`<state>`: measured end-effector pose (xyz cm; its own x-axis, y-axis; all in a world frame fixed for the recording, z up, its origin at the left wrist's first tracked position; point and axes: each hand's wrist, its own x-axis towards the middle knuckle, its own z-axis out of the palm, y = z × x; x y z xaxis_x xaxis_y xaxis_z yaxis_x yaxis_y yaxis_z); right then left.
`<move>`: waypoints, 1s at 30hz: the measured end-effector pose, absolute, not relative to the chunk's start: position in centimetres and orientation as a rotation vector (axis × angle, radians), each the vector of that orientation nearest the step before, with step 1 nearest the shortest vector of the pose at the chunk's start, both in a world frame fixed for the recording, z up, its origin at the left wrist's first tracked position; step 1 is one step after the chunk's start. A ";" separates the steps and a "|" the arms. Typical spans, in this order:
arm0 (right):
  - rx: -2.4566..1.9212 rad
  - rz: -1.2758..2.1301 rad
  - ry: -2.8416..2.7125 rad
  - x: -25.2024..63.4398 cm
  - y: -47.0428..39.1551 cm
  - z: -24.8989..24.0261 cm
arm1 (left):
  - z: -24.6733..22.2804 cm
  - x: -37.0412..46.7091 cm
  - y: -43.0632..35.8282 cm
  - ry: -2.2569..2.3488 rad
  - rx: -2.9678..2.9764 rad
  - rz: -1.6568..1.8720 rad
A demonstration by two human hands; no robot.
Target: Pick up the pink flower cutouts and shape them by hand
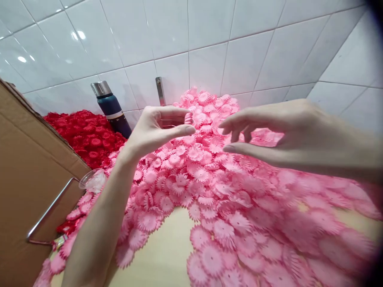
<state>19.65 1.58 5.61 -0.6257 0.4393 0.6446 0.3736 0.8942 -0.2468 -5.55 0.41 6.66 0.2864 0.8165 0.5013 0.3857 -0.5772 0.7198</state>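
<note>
Left hand (155,127) pinching pink flower (189,118); right hand (287,135) released, just beside, above pink pile (227,187).

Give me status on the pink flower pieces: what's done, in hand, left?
Done: no finished pile is visible. In hand: the left hand pinches a small pink piece between thumb and fingers; the right hand hovers open beside it, holding nothing. Left: a large heap of pink petal discs covers the table, with red ones behind.
</note>
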 end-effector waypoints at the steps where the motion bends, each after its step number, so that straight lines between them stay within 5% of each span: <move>1: -0.589 0.046 -2.319 19.4 1.5 5.6 | 6.3 -4.7 0.3 1.013 2.097 1.258; 30: -0.521 -0.121 -2.393 18.9 2.8 4.4 | 2.9 -2.4 2.2 0.857 1.769 1.108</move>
